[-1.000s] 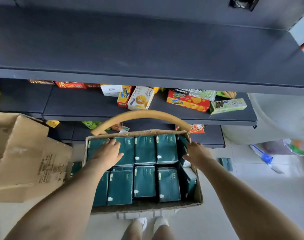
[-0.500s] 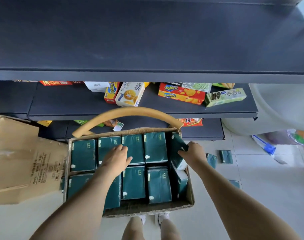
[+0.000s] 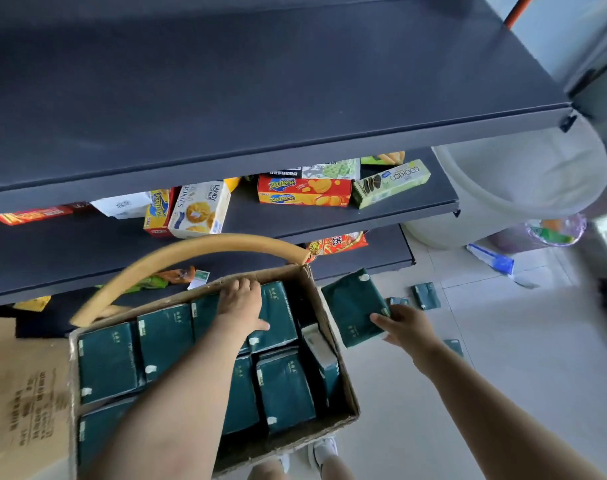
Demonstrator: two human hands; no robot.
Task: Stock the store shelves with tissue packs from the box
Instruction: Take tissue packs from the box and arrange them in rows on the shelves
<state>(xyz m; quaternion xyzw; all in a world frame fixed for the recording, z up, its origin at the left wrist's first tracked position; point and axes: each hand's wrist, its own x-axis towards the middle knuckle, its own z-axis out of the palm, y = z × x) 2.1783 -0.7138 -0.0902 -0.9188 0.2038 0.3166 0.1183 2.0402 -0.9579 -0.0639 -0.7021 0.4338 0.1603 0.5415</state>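
One dark green soft tissue pack [image 3: 350, 306] pinched in right hand [image 3: 407, 325], just outside brown cardboard box [image 3: 295, 445], likely headed for dark grey metal shelf [image 3: 260, 98]. Left hand [image 3: 241, 303] on boxed packs [image 3: 284, 386], fingers hooked over one, maybe to grab next.

The person's arms are uncovered. The left forearm [image 3: 177, 403] and the right forearm [image 3: 502, 410] are bare from the wrist down to the near edge of the view. The left hand [image 3: 241, 301] and the right hand [image 3: 407, 325] are bare too. In the near middle, two bare legs [image 3: 336, 469] show only partly. On the feet is a pair of white shoes [image 3: 324, 448] with rounded toes. Their finer details are too blurred to tell.
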